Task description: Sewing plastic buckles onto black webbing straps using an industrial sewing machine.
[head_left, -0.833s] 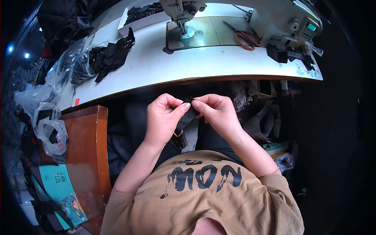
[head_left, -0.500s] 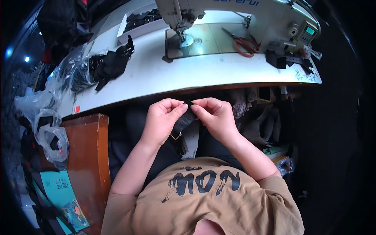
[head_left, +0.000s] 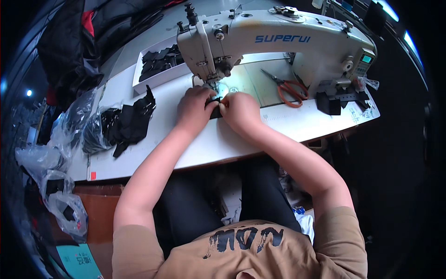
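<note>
Both hands are at work at the far side of the table (head_left: 223, 151), in front of the needle end of a white sewing machine (head_left: 260, 44). The left hand (head_left: 194, 108) has its grip pinching a small black strap piece (head_left: 215, 112) between thumb and fingers, from the left. The right hand (head_left: 242, 113) pinches the same piece from the right, its thumb and forefinger pressed together on it. The piece lies between the two hands, just on the near side of the needle; whether it touches the presser foot cannot be told, as the fingers cover that spot.

To the right of the hands, scissors (head_left: 292, 93) with orange handles lie partly on the metal bed plate (head_left: 254, 79), blades pointing far and left. Farther right, black offcuts (head_left: 329, 104) and a dark grey strip with holes (head_left: 348, 98) lie near the machine's base, below a lit control panel (head_left: 366, 59).

To the far left, a white box (head_left: 163, 78) contains black pieces. Nearer, a heap of black pieces (head_left: 132, 124) lies on the table beside a clear plastic bag (head_left: 94, 132). A red mark (head_left: 93, 175) sits at the near left corner. Below it is a teal booklet (head_left: 79, 261), partly in view.
</note>
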{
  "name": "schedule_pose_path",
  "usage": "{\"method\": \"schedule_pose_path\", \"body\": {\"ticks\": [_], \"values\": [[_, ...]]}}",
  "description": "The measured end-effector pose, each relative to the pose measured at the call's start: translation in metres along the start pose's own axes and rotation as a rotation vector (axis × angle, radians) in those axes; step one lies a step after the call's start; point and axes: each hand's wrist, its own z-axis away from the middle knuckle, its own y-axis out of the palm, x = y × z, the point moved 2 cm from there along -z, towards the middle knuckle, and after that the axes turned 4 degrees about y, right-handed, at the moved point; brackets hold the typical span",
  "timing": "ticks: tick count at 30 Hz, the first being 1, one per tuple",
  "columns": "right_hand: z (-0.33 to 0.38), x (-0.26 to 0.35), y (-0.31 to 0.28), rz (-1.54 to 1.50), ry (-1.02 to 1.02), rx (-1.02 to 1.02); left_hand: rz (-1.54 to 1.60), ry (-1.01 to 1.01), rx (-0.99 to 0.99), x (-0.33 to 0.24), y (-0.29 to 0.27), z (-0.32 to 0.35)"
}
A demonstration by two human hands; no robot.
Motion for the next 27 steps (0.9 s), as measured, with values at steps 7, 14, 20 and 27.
{"method": "schedule_pose_path", "body": {"ticks": [7, 14, 20, 27], "values": [[0.004, 0.001, 0.009, 0.126, -0.081, -0.079, 0.081, 0.165, 0.134, 0.004, 0.0, 0.01], [0.016, 0.008, 0.009, 0.242, -0.283, -0.072, 0.199, 0.232, 0.191, 0.018, -0.004, 0.008], [0.016, 0.007, 0.01, 0.303, -0.256, 0.014, 0.271, 0.227, 0.106, 0.02, -0.004, 0.009], [0.015, 0.0, -0.011, 0.188, -0.361, 0.098, 0.208, 0.254, 0.179, 0.03, -0.001, 0.009]]}}
